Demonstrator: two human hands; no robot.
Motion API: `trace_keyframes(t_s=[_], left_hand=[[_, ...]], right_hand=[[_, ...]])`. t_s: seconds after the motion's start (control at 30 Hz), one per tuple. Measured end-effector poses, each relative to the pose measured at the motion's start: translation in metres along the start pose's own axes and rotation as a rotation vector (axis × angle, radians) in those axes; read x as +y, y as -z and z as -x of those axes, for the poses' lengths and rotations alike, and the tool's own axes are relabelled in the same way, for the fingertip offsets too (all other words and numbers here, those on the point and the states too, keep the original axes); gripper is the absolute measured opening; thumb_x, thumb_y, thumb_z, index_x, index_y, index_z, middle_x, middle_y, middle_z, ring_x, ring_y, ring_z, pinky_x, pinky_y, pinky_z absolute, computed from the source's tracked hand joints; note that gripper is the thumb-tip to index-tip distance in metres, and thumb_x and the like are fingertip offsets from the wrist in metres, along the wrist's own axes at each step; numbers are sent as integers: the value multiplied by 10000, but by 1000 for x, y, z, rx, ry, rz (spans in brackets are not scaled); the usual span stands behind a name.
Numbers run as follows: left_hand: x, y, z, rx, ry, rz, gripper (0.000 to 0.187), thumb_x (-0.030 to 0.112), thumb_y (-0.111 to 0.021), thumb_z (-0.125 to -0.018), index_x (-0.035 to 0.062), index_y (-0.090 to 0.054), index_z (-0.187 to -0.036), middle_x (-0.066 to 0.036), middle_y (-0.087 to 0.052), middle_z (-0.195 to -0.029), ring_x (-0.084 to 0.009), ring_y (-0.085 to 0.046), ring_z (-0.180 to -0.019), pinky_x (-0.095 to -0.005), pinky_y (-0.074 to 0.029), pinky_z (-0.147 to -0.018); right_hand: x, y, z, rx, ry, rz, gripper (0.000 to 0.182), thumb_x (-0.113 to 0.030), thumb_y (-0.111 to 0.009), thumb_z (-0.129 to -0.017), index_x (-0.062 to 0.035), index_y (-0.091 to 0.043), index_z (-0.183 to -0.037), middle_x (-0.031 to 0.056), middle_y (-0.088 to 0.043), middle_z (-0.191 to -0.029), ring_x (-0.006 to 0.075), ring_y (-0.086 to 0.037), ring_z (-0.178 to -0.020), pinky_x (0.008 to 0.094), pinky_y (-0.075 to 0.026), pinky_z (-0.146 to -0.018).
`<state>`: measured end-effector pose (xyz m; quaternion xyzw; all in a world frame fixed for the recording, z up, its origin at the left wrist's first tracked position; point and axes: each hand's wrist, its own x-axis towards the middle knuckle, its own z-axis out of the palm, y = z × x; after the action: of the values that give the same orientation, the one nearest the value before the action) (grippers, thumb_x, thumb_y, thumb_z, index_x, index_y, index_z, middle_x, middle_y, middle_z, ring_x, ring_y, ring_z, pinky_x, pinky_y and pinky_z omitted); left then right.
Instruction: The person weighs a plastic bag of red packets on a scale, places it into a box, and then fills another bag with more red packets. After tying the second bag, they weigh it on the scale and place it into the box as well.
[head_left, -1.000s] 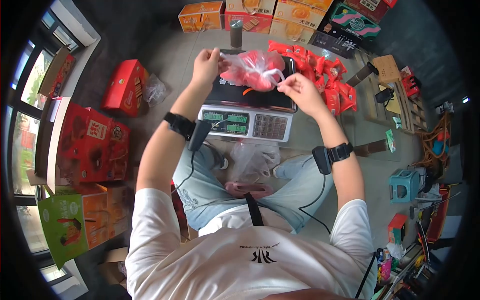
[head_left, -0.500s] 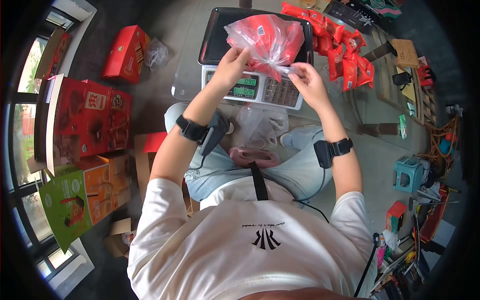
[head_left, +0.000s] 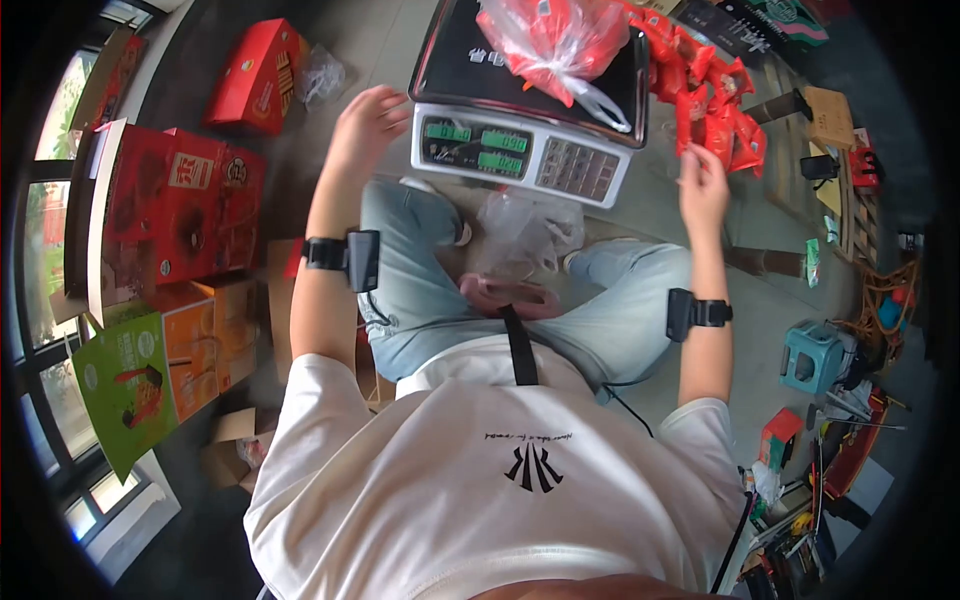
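Observation:
A clear plastic bag (head_left: 561, 56) of red packets rests on the black pan of a digital scale (head_left: 515, 155), its twisted, knotted neck trailing toward the pan's front edge. Green digits glow on the scale's display. Left of the scale, apart from it, is my left hand (head_left: 370, 125), empty with loosely bent, slightly blurred fingers. My right hand (head_left: 706, 185) hovers to the right, close to a pile of small red packets (head_left: 708, 120). Its fingers are loosely bent, and nothing shows in them.
Crumpled clear plastic bags (head_left: 530, 228) lie below the scale. Red cartons (head_left: 190, 205) and a green box (head_left: 125, 395) stand at left. To the right are a cardboard box (head_left: 828, 118), a blue stool (head_left: 812, 357) and assorted tools.
Both hands have let go of the bag's neck and moved apart, left hand to the left, right hand to the right. The bag now sits on the scale; the view has shifted slightly.

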<state>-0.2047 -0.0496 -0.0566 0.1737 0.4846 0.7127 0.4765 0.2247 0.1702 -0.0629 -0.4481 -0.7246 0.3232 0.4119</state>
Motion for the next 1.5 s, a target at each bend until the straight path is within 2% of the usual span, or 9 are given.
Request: trace_keyframes(t_s=[0.17,0.2,0.27,0.73,0.9,1.07,1.13,1.2,1.5], left_hand=[[-42,121,40,-16,-11,749,218,228,-470,-954,93,-584,-825,-51,-609,-921,-179,-544,-818,-342,-436,-748],[-57,136,36,112,-57,902,216,240,-483,-951,90,-578,-828,-53,-601,-904,-182,-534,-823,-342,-433,-769],[-56,132,36,14,-113,794,205,227,-485,-955,80,-566,-836,-52,-592,-898,-188,-533,-823,-353,-438,-795],[-54,119,36,128,-112,697,189,208,-505,-965,55,-585,-888,-71,-632,-957,-177,-575,-894,-343,-456,-849],[-35,17,24,61,24,68,233,326,-480,-978,109,-562,-963,-47,-639,-989,-166,-580,-836,-343,-462,-793],[-25,-127,-19,-155,-304,-788,259,249,-604,-911,31,-552,-1041,-95,-621,-963,-223,-606,-848,-340,-495,-736],[-30,-164,-31,-10,-721,-1288,335,267,-677,-833,34,-548,-1035,-153,-604,-960,-316,-603,-861,-402,-502,-729],[-42,-180,-41,43,-791,-1490,384,284,-723,-745,56,-538,-992,-178,-579,-935,-367,-584,-852,-453,-492,-726],[-59,-169,-43,93,-858,-1512,152,169,-652,-796,76,-569,-883,-111,-581,-865,-325,-586,-803,-430,-463,-693]], right_hand=[[147,67,52,217,-84,371,303,-304,-554,-952,-11,-628,-941,35,-656,-786,67,-571,-660,242,-471,-600],[165,79,54,133,-342,383,311,-297,-566,-938,2,-643,-912,82,-668,-777,128,-620,-723,277,-487,-671],[182,79,49,229,-603,88,333,-298,-552,-940,23,-639,-928,86,-669,-822,134,-614,-712,271,-492,-660],[170,73,44,196,-630,39,380,-387,-491,-958,-36,-632,-935,58,-674,-894,99,-609,-688,227,-395,-534],[152,67,41,153,-679,136,463,-405,-406,-982,8,-609,-929,117,-673,-862,172,-618,-633,313,-486,-665],[194,59,50,241,-361,29,182,-179,-505,-953,-6,-559,-966,85,-628,-841,153,-603,-656,280,-502,-604],[172,60,50,202,-456,27,129,-119,-544,-919,-9,-550,-987,69,-610,-829,134,-593,-661,266,-502,-588],[168,60,52,177,-459,33,157,-150,-556,-918,-3,-561,-974,65,-611,-810,133,-596,-659,269,-496,-596],[161,58,54,115,-353,252,157,-180,-552,-926,-31,-578,-967,44,-620,-797,131,-601,-686,273,-485,-633]])
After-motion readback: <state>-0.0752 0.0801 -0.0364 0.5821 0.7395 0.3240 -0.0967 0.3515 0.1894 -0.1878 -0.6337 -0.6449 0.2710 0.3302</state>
